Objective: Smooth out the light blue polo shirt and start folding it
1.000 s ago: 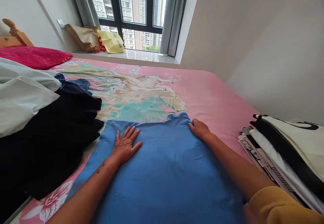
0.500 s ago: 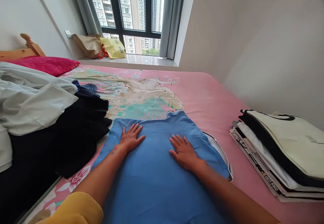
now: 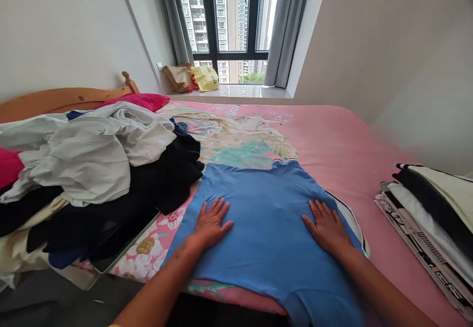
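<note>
A blue shirt (image 3: 258,218) lies spread out on the bed, its collar at the far side and a white panel with dark trim showing along its right edge. Flat on the cloth near its left edge rests my left hand (image 3: 212,222), fingers spread. My right hand (image 3: 326,223) presses on the right part of the shirt, also with fingers stretched out. Neither hand grips anything. One blue corner (image 3: 318,305) hangs over the bed's near edge, close to my right forearm.
On the left is a loose heap of white (image 3: 84,154) and black clothes (image 3: 162,179), with a dark flat device (image 3: 125,241) by it. A folded clothes stack (image 3: 424,238) stands at right on the pink bedsheet (image 3: 354,149). Paper bags (image 3: 205,78) sit on the windowsill.
My hands have slid apart and nearer to me over the shirt, the right one outward. The view has turned left and down, bringing the bed's near edge into sight.
</note>
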The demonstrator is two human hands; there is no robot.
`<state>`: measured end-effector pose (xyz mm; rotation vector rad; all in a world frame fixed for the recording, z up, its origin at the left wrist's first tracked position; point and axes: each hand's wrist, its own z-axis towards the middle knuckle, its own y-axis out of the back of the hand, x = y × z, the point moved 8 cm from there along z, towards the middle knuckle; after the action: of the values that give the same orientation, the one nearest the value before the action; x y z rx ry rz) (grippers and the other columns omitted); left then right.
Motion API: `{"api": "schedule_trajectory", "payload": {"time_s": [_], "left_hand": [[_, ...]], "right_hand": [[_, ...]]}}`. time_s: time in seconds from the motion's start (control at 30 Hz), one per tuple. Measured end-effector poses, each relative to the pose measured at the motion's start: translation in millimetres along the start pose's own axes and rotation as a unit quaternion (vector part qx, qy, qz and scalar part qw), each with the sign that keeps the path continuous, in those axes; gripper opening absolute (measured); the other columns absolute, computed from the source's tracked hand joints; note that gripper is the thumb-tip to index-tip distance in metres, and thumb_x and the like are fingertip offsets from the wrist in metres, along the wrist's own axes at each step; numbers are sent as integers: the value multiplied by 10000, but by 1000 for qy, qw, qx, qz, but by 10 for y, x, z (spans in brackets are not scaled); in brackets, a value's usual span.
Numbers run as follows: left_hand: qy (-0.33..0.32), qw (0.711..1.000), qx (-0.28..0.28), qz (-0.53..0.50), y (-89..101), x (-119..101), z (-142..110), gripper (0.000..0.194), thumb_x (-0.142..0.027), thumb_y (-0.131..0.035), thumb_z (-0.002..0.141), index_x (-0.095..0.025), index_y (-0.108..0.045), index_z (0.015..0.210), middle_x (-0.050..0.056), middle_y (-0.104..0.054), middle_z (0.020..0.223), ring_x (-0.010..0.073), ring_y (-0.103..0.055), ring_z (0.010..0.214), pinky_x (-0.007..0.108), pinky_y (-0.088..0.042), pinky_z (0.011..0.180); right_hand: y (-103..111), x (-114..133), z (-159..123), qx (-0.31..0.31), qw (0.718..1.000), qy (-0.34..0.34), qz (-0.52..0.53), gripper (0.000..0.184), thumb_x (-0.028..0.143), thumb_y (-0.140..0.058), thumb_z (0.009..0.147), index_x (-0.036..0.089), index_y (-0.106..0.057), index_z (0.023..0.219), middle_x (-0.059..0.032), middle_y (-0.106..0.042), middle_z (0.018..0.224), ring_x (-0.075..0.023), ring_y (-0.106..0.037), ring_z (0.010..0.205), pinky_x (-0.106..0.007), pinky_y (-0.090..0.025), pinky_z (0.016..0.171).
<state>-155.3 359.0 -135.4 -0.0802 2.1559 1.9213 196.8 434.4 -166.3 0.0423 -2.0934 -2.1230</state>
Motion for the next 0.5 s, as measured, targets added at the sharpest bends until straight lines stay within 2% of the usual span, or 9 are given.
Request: {"api": "schedule_trajectory", "payload": {"time_s": [0.07, 0.1, 0.17, 0.27, 0.33, 0.43, 0.5], "left_hand": [[73, 997, -14, 35, 102, 565, -338, 672, -592, -285, 876, -250, -257, 1454, 53, -226, 1530, 230, -158, 1418, 509, -37, 1142], [99, 994, -23, 49, 155, 771, -485, 661, -573, -284, 882, -237, -270, 1451, 56, -238, 1526, 230, -168, 1415, 502, -43, 1143], [131, 988, -39, 66, 224, 1006, -713, 631, -531, -291, 893, -221, -294, 1443, 62, -259, 1518, 230, -188, 1410, 492, -68, 1142], [149, 984, -63, 72, 247, 1051, -939, 585, -463, -301, 905, -215, -315, 1434, 76, -290, 1506, 237, -230, 1397, 517, -90, 1131], [140, 985, -76, 68, 228, 1010, -1075, 558, -445, -306, 904, -231, -347, 1419, 78, -314, 1496, 250, -261, 1385, 551, -105, 1117], [89, 990, -92, 56, 168, 977, -1316, 515, -448, -315, 898, -287, -418, 1376, 55, -350, 1482, 263, -293, 1371, 558, -150, 1104], [51, 991, -111, 55, 127, 980, -1490, 492, -447, -329, 891, -316, -463, 1345, 41, -372, 1473, 266, -296, 1370, 535, -159, 1109]], "right_hand": [[-55, -97, -4, -7, 1000, 0, 3, 718, 606, -237, 878, 170, -281, 1447, -87, -285, 1499, -250, -173, 1403, -486, -129, 1136], [-59, -113, 6, -9, 1000, -3, 4, 716, 604, -236, 880, 169, -278, 1447, -85, -283, 1500, -250, -169, 1403, -485, -124, 1137], [-24, -94, 32, -8, 1000, -14, 4, 711, 597, -250, 881, 165, -280, 1444, -91, -285, 1499, -254, -171, 1401, -489, -120, 1136], [101, -17, -31, 4, 999, -24, 25, 652, 539, -286, 893, 154, -327, 1418, -110, -316, 1482, -260, -202, 1393, -504, -153, 1127], [248, 53, -229, -19, 997, 20, 69, 581, 473, -297, 909, 146, -377, 1383, -121, -357, 1457, -250, -236, 1383, -496, -209, 1117], [490, 46, -843, -101, 976, 116, 157, 486, 406, -308, 925, 178, -426, 1338, -99, -402, 1429, -225, -282, 1366, -464, -281, 1105], [542, -108, -1364, -143, 962, 119, 199, 443, 392, -338, 921, 216, -447, 1313, -79, -421, 1413, -226, -318, 1348, -462, -306, 1100]]}}
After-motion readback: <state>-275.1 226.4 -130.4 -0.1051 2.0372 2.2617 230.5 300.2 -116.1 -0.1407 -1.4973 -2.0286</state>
